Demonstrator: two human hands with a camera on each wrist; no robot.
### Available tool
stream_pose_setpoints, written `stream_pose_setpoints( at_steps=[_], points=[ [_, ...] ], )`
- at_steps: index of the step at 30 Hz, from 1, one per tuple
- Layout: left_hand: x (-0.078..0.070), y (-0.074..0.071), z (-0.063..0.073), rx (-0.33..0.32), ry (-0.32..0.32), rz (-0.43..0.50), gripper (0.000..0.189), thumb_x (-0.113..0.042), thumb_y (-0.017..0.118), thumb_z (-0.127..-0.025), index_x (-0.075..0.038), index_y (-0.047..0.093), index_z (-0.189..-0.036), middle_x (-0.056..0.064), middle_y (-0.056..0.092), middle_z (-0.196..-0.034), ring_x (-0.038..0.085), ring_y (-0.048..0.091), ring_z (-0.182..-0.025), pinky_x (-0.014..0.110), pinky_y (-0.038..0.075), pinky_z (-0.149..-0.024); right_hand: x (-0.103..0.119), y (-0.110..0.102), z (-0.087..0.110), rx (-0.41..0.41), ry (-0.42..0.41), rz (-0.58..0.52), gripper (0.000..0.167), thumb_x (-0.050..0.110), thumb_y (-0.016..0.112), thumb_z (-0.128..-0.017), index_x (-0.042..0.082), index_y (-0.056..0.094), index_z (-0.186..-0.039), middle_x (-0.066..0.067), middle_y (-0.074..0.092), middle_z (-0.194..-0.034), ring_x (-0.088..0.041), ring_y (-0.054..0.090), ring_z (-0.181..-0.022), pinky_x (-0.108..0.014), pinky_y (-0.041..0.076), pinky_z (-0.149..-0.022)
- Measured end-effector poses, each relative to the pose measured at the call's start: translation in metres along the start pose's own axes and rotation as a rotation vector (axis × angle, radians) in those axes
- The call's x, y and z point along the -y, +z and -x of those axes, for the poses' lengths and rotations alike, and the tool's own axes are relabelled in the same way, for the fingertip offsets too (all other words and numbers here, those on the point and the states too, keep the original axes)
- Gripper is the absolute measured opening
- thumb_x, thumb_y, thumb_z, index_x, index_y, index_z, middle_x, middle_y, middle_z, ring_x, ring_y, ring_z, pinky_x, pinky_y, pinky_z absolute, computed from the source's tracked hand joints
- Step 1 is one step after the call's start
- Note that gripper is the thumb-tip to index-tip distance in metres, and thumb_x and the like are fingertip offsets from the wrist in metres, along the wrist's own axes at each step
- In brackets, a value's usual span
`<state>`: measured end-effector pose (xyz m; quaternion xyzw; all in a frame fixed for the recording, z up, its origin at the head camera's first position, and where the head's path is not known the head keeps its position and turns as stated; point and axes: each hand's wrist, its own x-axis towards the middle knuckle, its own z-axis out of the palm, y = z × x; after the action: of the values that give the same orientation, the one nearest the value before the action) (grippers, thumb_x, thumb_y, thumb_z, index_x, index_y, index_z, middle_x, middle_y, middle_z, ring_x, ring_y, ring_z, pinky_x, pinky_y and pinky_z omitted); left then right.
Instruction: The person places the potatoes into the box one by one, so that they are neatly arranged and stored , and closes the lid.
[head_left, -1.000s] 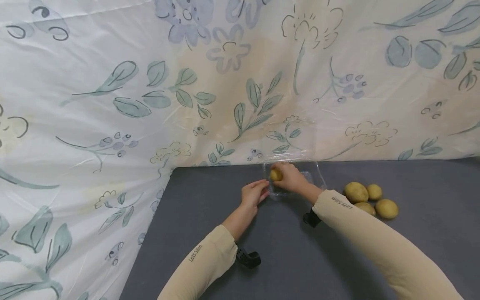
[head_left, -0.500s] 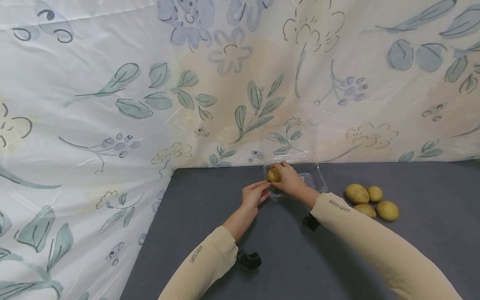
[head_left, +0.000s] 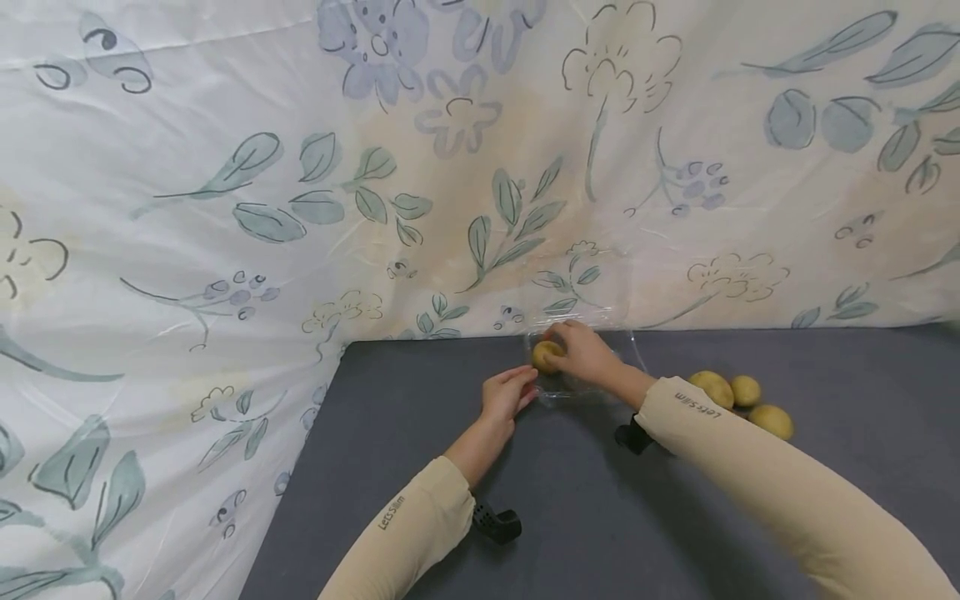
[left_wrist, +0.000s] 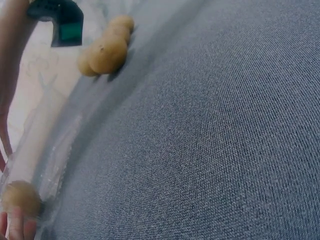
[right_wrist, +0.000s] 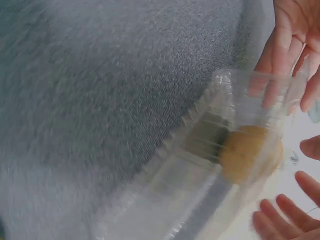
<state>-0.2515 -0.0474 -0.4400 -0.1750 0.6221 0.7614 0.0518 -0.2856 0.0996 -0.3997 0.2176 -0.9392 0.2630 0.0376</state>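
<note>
A clear plastic hinged container (head_left: pixel 558 402) stands at the table's back edge, its lid (head_left: pixel 585 283) raised against the cloth. Inside its left end lies a potato (head_left: pixel 547 357), also visible through the wall in the right wrist view (right_wrist: pixel 250 152). My right hand (head_left: pixel 588 358) is over the container beside that potato; in the right wrist view its fingers (right_wrist: pixel 282 220) are spread and apart from it. My left hand (head_left: pixel 508 393) touches the container's left end with fairly straight fingers, some seen through the plastic in the right wrist view.
Several potatoes (head_left: pixel 771 422) lie clustered on the dark grey tabletop (head_left: pixel 555 508) to the right, partly hidden by the right sleeve (head_left: pixel 757 467). A floral cloth (head_left: pixel 420 150) hangs directly behind the table. Black wrist cameras (head_left: pixel 497 523) are on both forearms.
The potato has shifted slightly left and down in the container. My right fingers have loosened from it and the right forearm has moved a little right. The left hand has stayed put.
</note>
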Motion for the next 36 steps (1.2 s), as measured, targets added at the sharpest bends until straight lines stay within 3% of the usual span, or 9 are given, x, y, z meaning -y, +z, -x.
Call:
stream_pose_setpoints(
  at_steps=[4, 8, 15, 20, 24, 30, 36],
  points=[
    [0.002, 0.001, 0.000, -0.006, -0.002, 0.019, 0.026, -0.004, 0.069, -0.080, 0.005, 0.066, -0.105, 0.005, 0.065, -0.085, 0.017, 0.063, -0.079, 0.025, 0.056, -0.071, 0.003, -0.010, 0.007, 0.072, -0.020, 0.073, 0.031, 0.024, 0.067, -0.084, 0.002, 0.061, -0.106, -0.019, 0.058, -0.106, -0.029, 0.058, -0.087, -0.042, 0.051, -0.070],
    [0.004, 0.001, -0.001, -0.006, -0.007, 0.033, 0.027, -0.004, 0.069, -0.080, 0.005, 0.066, -0.105, 0.005, 0.065, -0.088, 0.017, 0.063, -0.081, 0.026, 0.056, -0.073, 0.002, -0.022, 0.013, 0.121, -0.092, 0.101, 0.030, 0.027, 0.067, -0.084, 0.002, 0.063, -0.101, -0.015, 0.061, -0.100, -0.025, 0.059, -0.084, -0.039, 0.052, -0.071],
    [0.006, 0.000, 0.001, 0.002, 0.015, 0.031, 0.027, -0.003, 0.068, -0.081, 0.007, 0.065, -0.106, 0.006, 0.066, -0.089, 0.018, 0.063, -0.081, 0.027, 0.056, -0.074, -0.003, -0.049, 0.023, 0.356, -0.173, 0.003, 0.016, 0.023, 0.064, -0.086, 0.008, 0.061, -0.082, -0.001, 0.059, -0.075, -0.011, 0.052, -0.065, -0.025, 0.045, -0.058],
    [0.005, -0.001, 0.002, 0.004, 0.021, 0.014, 0.028, -0.003, 0.067, -0.081, 0.007, 0.064, -0.107, 0.008, 0.066, -0.093, 0.021, 0.063, -0.086, 0.029, 0.055, -0.077, -0.004, -0.060, 0.028, 0.463, -0.166, -0.031, 0.019, 0.026, 0.063, -0.087, 0.010, 0.057, -0.078, 0.003, 0.057, -0.073, -0.008, 0.047, -0.061, -0.022, 0.041, -0.054],
    [0.006, -0.002, 0.001, 0.010, 0.015, 0.018, 0.028, -0.004, 0.068, -0.082, 0.007, 0.064, -0.108, 0.007, 0.066, -0.091, 0.020, 0.063, -0.085, 0.029, 0.055, -0.076, -0.006, -0.065, 0.032, 0.490, -0.139, -0.034, 0.021, 0.030, 0.063, -0.086, 0.010, 0.058, -0.081, 0.002, 0.060, -0.077, -0.008, 0.049, -0.064, -0.022, 0.042, -0.055],
    [0.005, 0.000, 0.000, 0.005, 0.021, 0.022, 0.028, -0.004, 0.068, -0.081, 0.007, 0.064, -0.107, 0.003, 0.064, -0.084, 0.015, 0.061, -0.077, 0.027, 0.056, -0.073, -0.016, -0.071, 0.042, 0.468, -0.126, -0.037, 0.023, 0.032, 0.064, -0.086, 0.010, 0.058, -0.085, 0.001, 0.060, -0.080, -0.009, 0.053, -0.069, -0.024, 0.045, -0.058],
    [0.002, 0.000, 0.002, -0.003, 0.014, 0.001, 0.027, -0.005, 0.068, -0.082, 0.004, 0.065, -0.107, 0.003, 0.065, -0.087, 0.019, 0.064, -0.086, 0.027, 0.055, -0.075, -0.032, -0.086, 0.060, 0.437, -0.087, -0.044, 0.018, 0.027, 0.064, -0.086, 0.010, 0.059, -0.087, 0.001, 0.060, -0.081, -0.010, 0.055, -0.072, -0.025, 0.047, -0.061]
  ],
)
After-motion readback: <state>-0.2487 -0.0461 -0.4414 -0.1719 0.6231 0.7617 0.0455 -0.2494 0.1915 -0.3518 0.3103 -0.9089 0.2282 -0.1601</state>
